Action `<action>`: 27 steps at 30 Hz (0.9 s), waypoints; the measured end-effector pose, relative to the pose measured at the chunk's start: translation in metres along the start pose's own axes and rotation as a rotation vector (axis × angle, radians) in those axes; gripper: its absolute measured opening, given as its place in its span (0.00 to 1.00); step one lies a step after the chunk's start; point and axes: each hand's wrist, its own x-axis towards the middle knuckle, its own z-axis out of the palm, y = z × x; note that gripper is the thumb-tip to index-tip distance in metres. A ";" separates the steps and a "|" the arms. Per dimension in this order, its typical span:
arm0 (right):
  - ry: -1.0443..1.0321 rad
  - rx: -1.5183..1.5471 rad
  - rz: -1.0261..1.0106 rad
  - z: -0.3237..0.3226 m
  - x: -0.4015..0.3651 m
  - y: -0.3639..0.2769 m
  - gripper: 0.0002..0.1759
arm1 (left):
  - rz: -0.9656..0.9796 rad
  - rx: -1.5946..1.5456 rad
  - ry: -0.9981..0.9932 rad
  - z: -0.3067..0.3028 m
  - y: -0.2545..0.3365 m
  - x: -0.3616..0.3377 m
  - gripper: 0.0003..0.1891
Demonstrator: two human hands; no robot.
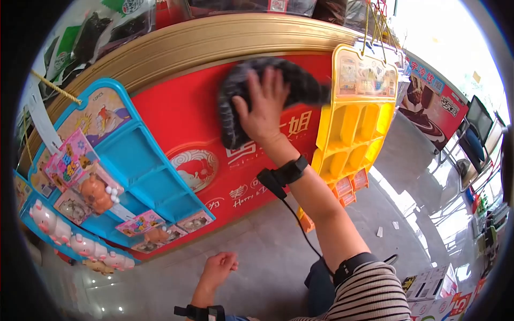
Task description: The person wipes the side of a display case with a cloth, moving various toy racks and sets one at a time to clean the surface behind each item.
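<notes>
My right hand [262,109] presses a dark grey cloth [234,107] against the upright red panel [176,101], its fingers spread over the fabric. The cloth is bunched, slightly blurred, and trails right toward a yellow hanging display board [357,123]. White and gold lettering on the panel is partly covered by the cloth and my hand. Low down, above the grey floor, my left hand [218,269] hangs with its fingers curled and nothing visible in them. It touches nothing.
A blue hanging display board [136,155] with packaged toys stands at the left. Overhead runs the gold counter edge [214,35], with bags on top. Boxes [433,283] sit at lower right, a chair [476,131] farther off. A cable [300,208] hangs from my right wrist.
</notes>
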 end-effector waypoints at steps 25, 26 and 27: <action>-0.209 0.384 0.996 0.075 -0.287 -0.028 0.23 | 0.059 0.121 0.039 -0.001 0.019 -0.033 0.10; -0.287 0.432 0.930 0.070 -0.285 -0.044 0.23 | 0.049 0.141 0.043 0.002 0.022 -0.033 0.10; -0.365 0.478 0.850 0.063 -0.279 -0.055 0.23 | 0.038 0.160 0.047 0.005 0.024 -0.033 0.10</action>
